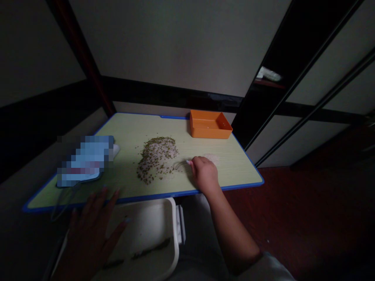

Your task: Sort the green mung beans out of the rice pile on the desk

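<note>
My right hand (204, 173) rests on a pale green table (129, 128) with a blue edge, fingers curled, one fingertip touching a thin smear of white grains. To its left lies a pile of mixed green beans and white rice (156, 158). A small heap of white rice (211, 158) sits just behind the hand. My left hand (93, 226) hovers with fingers spread over a white tray (168, 242) held below the table's near edge; the tray holds a few lines of green beans.
An orange rectangular box (209, 125) stands at the table's far right corner. A blurred blue object (84, 160) lies on the left side of the table with a cable trailing off the edge. Dark floor lies to the right.
</note>
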The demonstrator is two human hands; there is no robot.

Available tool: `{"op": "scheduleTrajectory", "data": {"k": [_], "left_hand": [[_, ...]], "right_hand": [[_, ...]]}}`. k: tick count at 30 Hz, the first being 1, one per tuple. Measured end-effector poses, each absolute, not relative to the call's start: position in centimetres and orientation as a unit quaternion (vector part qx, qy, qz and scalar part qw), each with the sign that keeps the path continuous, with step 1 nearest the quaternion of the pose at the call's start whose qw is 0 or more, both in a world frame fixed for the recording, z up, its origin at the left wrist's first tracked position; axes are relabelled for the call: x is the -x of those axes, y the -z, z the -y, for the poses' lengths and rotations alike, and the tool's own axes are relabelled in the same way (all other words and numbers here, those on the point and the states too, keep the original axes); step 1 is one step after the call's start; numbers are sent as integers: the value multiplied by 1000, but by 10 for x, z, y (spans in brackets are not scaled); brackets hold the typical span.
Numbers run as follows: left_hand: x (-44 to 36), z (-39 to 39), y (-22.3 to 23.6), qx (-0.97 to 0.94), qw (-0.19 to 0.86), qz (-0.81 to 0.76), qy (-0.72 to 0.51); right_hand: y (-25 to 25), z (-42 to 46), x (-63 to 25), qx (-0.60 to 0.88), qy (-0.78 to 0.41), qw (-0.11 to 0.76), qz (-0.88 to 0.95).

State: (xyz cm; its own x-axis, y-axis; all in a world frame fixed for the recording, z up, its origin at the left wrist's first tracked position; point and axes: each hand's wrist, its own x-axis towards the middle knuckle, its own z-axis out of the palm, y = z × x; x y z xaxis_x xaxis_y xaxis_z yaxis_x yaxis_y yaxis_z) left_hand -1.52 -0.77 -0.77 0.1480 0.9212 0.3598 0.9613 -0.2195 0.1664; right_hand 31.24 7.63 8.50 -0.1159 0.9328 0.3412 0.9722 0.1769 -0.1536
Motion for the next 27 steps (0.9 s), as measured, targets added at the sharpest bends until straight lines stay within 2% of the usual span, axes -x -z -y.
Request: {"op": "scheduleTrajectory", "data": {"k": [27], "left_hand": [[13, 8, 4, 767, 77, 605, 198]], "right_hand": [[-84, -75, -311, 627, 58, 170, 758]]}}
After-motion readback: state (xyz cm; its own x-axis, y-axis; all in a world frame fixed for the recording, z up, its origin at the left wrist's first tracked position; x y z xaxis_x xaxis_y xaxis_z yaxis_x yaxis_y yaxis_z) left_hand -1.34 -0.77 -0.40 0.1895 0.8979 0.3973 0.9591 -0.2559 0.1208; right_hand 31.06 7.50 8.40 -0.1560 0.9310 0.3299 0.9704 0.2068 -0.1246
